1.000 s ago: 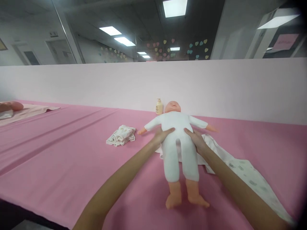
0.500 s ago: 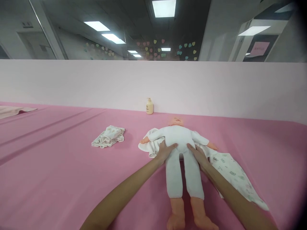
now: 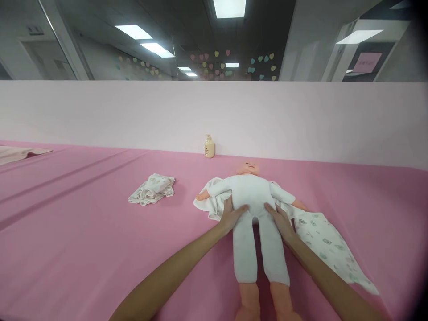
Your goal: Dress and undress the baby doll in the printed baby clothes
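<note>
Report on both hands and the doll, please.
Left hand and right hand holding doll at hips. Doll face-up, arms spread. Printed cloth close at right, possibly in the way.

Two slim, bare forearms (image 3: 180,264)

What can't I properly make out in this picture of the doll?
All in the head view:
Doll: feet partly cut off by the bottom edge.
Left hand and right hand: partly hidden by the doll.
White fabric: middle hidden by the doll.
Bottle: label print too small to read.
Pale pink cloth: cut off by the left edge.
</note>
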Demonstrator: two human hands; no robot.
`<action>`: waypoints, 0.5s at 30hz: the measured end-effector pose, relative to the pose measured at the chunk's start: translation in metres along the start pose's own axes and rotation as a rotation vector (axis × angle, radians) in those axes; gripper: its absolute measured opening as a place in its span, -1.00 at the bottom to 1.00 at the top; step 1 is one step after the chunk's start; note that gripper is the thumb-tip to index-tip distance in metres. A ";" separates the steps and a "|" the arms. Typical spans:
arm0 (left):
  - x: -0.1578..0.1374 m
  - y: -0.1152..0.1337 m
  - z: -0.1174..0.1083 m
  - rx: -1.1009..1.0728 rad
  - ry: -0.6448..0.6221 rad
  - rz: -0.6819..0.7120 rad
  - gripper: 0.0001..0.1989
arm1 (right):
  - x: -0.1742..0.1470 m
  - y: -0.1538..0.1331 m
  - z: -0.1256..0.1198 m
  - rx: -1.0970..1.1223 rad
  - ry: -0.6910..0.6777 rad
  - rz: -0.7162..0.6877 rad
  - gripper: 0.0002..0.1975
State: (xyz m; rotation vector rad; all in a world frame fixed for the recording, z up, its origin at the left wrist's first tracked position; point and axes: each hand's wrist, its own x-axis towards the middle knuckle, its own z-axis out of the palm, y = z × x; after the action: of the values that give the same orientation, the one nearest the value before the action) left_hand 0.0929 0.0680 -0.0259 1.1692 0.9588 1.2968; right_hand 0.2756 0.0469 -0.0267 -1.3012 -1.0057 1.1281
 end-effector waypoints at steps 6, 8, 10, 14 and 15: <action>-0.004 -0.008 0.000 0.058 0.037 0.017 -0.32 | -0.003 -0.002 0.002 0.083 0.019 -0.044 -0.51; -0.006 -0.008 0.001 0.070 0.047 0.022 -0.35 | -0.003 -0.003 0.003 0.099 0.034 -0.044 -0.50; -0.007 -0.009 0.002 0.087 0.064 0.015 -0.37 | -0.003 -0.003 0.003 0.098 0.049 -0.036 -0.50; -0.008 -0.011 0.002 0.108 0.091 -0.005 -0.40 | -0.002 -0.002 0.002 0.078 0.068 -0.028 -0.50; -0.008 -0.011 0.002 0.113 0.098 -0.006 -0.40 | -0.001 -0.001 0.002 0.071 0.067 -0.024 -0.50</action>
State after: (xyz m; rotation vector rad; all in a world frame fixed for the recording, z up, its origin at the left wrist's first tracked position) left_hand 0.0961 0.0605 -0.0376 1.1965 1.1184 1.3188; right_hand 0.2737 0.0461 -0.0253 -1.2594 -0.9217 1.0853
